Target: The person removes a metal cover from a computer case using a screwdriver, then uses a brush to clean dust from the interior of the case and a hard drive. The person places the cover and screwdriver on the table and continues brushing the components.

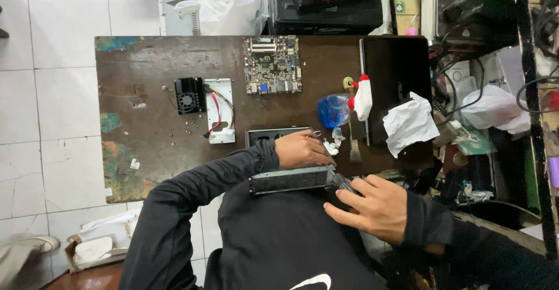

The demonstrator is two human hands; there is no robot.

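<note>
My left hand (303, 149) rests on a small black computer case (289, 179) at the near edge of the dark wooden table (157, 63), holding it steady. My right hand (375, 205) grips the dark handle of a screwdriver (340, 181) whose shaft points up toward the case's right end. A green circuit board (272, 64) lies at the far middle of the table. A black fan with heatsink (189, 95) and a white bracket with coloured cables (220, 110) lie to the left. Several tiny screws (189, 124) are scattered near them.
A blue spray bottle with a white and red head (345, 105) lies right of centre, beside a small brush (353, 144) and crumpled tissue (409, 124). A black flat device (394, 71) occupies the right side. Cluttered shelves with cables stand at the right; white tiled floor at the left.
</note>
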